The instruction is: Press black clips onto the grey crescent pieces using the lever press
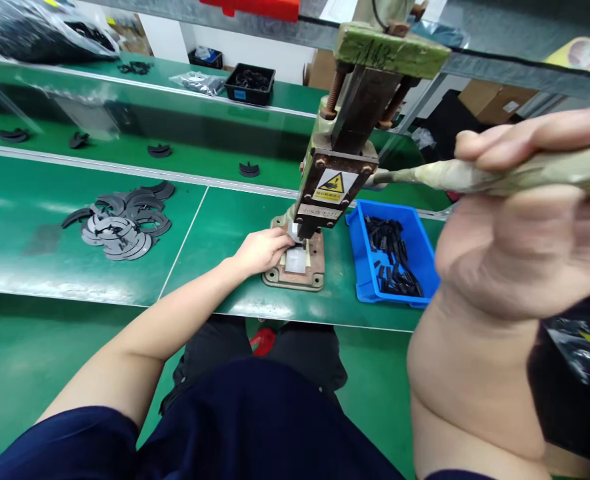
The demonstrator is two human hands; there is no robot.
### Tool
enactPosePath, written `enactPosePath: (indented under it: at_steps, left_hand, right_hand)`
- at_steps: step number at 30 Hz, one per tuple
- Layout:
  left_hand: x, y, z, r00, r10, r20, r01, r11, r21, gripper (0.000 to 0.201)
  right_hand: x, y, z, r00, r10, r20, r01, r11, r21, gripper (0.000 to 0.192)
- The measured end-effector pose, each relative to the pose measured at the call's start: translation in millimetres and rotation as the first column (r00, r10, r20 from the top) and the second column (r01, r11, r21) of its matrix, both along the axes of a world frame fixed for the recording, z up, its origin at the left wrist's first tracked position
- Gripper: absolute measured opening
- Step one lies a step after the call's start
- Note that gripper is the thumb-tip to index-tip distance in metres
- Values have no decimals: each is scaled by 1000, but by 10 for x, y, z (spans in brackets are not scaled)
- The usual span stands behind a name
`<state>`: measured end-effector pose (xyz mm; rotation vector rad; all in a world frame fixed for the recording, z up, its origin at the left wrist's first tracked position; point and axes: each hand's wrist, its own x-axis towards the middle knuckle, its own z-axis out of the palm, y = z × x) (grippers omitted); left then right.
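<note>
A green hand press (332, 167) with a yellow warning label stands on the bench in front of me. My right hand (519, 220) is wrapped round its long, tape-covered lever (449, 176), large and close at the right. At the press base (317, 273), my left hand (265, 251) reaches in under the ram from the left. Its fingers are closed together at a small grey piece (293, 232) below the ram; most of that piece is hidden by the fingers and the press.
Dark and grey curved plastic parts (125, 223) lie piled on the bench to the left. A blue bin (357, 257) of small black parts stands right of the press. Behind, single curved parts (159, 151) sit along a green belt, and a black tray (251, 85) rests on the shelf.
</note>
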<state>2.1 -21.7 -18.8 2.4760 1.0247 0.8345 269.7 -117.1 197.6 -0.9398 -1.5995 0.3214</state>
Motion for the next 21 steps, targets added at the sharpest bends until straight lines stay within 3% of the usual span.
enactPosePath:
  at_steps: [3, 5, 7, 12, 14, 17, 21]
  left_hand:
    - [35, -11, 30, 998, 0, -62, 4, 998, 64, 29]
    - [39, 0, 48, 996, -2, -94, 11, 995, 99, 30]
    - [38, 19, 58, 994, -11, -106, 23, 993, 114, 30]
    - [62, 28, 55, 995, -1, -102, 9, 997, 81, 31]
    - [67, -8, 56, 996, 1, -93, 5, 998, 63, 32]
    - [-18, -88, 48, 998, 1, -56, 2, 999, 38, 32]
    - [-502, -199, 4, 985, 168, -25, -167, 985, 38, 30]
  right_hand:
    - [-224, -48, -45, 974, -98, -205, 154, 948, 279, 30]
    - [-312, -115, -225, 980, -28, -199, 100, 928, 360, 20]
    - [-340, -210, -489, 987, -6, -162, 71, 916, 396, 25]
    - [-287, -409, -1116, 986, -109, -122, 146, 926, 349, 25]
    - [-263, -399, -1242, 985, -107, -135, 150, 917, 369, 24]
    - [-261, -270, -1334, 973, -128, -190, 204, 861, 465, 36]
    - [-293, -42, -1404, 938, -112, -327, 292, 762, 578, 56]
